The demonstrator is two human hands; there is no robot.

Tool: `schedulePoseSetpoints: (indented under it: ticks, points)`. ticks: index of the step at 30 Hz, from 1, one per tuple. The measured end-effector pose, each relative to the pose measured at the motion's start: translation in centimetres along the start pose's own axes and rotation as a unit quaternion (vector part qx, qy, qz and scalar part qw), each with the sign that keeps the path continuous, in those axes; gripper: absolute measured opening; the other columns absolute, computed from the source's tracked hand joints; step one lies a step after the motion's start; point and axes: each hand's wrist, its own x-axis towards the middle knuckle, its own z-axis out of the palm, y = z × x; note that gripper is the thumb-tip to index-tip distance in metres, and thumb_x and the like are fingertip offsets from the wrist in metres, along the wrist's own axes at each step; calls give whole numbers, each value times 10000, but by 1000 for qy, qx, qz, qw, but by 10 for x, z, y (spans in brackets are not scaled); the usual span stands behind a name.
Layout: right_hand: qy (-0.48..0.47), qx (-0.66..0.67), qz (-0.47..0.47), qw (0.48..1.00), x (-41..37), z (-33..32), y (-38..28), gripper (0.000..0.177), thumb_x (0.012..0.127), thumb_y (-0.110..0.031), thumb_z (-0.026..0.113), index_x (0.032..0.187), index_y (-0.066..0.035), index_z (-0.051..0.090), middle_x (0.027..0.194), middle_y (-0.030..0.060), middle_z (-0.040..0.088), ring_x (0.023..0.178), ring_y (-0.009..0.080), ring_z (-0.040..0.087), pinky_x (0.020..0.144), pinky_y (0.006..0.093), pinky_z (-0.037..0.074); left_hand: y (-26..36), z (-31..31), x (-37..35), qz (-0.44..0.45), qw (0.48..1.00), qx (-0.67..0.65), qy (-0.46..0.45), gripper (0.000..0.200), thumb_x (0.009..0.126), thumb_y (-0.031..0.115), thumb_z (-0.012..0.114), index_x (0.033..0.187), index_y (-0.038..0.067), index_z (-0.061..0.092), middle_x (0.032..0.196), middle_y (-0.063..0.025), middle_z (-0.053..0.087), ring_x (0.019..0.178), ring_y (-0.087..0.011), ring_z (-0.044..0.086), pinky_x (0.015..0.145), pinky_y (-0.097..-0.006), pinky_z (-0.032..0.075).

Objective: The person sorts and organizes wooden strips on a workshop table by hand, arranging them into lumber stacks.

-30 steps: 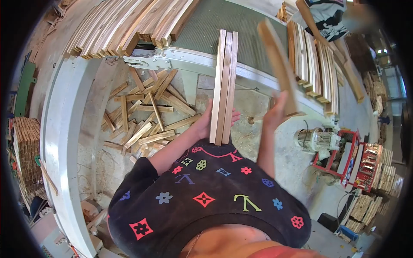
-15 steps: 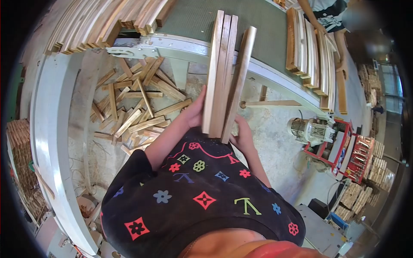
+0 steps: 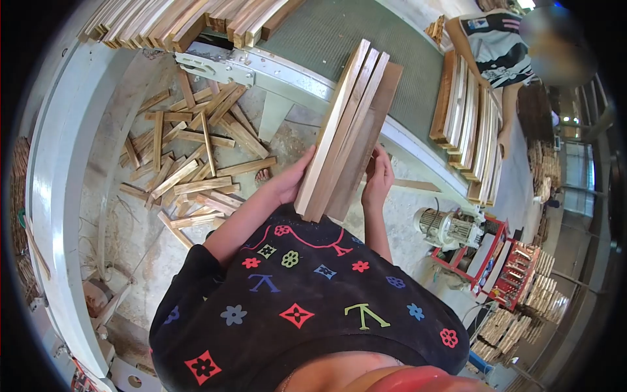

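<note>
In front of my shirt I hold a bundle of long wooden strips [image 3: 339,127], slanted up toward the conveyor edge. My left hand [image 3: 295,178] is closed on the bundle's left side, near its lower end. Several strips stand side by side on edge, and a wooden strip [image 3: 366,140] at the right shows its broad brown face. My right hand [image 3: 379,178] is right beside that strip's edge, its fingers raised and loosely apart.
A green conveyor belt [image 3: 313,42] with a metal side rail runs across ahead. Strips [image 3: 150,23] line its left end, more strips [image 3: 467,124] its right, beside another person [image 3: 490,49]. Loose wood pieces [image 3: 189,144] litter the floor. A motor [image 3: 444,225] stands at right.
The rightmost strip has turned from edge-on to showing its broad face against the others. The bundle tilts further right. My right hand has come up from below to its right side.
</note>
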Motion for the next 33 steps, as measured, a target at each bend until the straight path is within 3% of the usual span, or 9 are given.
schedulePoseSetpoints:
  ticks: [1,10,13,16,19,23,26,31,33]
  points:
    - [1,-5,50,999,1,7,-24,348,1026,-169,511,1326,5,546,1058,87,674,941,141,629,809,279,499,-1,1,1,-3,1000,-6,-13,743,998,634,386,1505,90,394,1455,-118,509,1285,-206,538,1059,-382,456]
    - [-35,-199,-131,971,-35,36,-56,407,1006,-127,573,1379,-10,460,1255,172,630,1111,194,624,911,325,509,1,-8,9,-22,998,-23,-55,715,1015,611,351,1488,79,413,1404,-116,551,1221,-213,584,1023,-379,497]
    - [-117,-91,-72,986,-5,6,-45,392,989,-123,600,1349,-22,484,1238,153,636,1095,220,639,922,340,510,-1,-9,15,-16,996,-42,-81,708,1018,603,349,1489,78,412,1403,-114,552,1223,-216,585,1026,-383,496]
    - [-324,-335,-162,870,53,-35,-69,446,932,-106,664,1346,-71,501,1287,123,604,1124,257,623,939,378,509,1,-7,14,-10,996,-36,-85,705,1019,597,350,1492,78,405,1414,-111,542,1242,-216,572,1044,-390,484]
    - [-369,-510,-443,639,102,-24,-111,575,823,-86,741,1348,-138,513,1297,95,584,1172,272,594,1022,425,470,4,-3,8,-17,996,-42,-73,718,1011,606,365,1505,85,381,1418,-108,540,1247,-218,569,1052,-409,480]
    - [-468,-466,-599,453,140,58,-170,692,690,-144,817,1314,-163,519,1205,92,589,1216,271,552,1181,471,327,18,7,0,-40,997,-33,-54,749,1010,620,335,1532,83,320,1421,-160,526,1236,-277,581,1052,-444,478]
    - [-637,-425,-511,390,172,96,-164,727,656,-170,845,1300,-121,510,1243,112,577,1204,295,550,1179,483,332,27,-18,0,-26,997,2,-72,738,1030,613,270,1526,71,339,1466,-123,495,1328,-257,501,1103,-406,424]
    - [-363,-439,-483,665,138,85,-209,849,591,-363,882,1277,-36,504,1210,152,583,1160,314,563,1077,472,403,93,2,-76,216,903,-174,-328,1120,841,873,278,1530,-10,289,1524,-266,371,1446,-410,311,1187,-503,272]
    - [-230,-394,-439,774,105,80,-219,908,608,-492,852,1262,25,494,1186,207,569,1136,361,555,991,465,437,105,5,-59,357,895,24,-266,1114,844,859,317,1564,17,197,1602,-233,234,1480,-372,256,1221,-477,187]
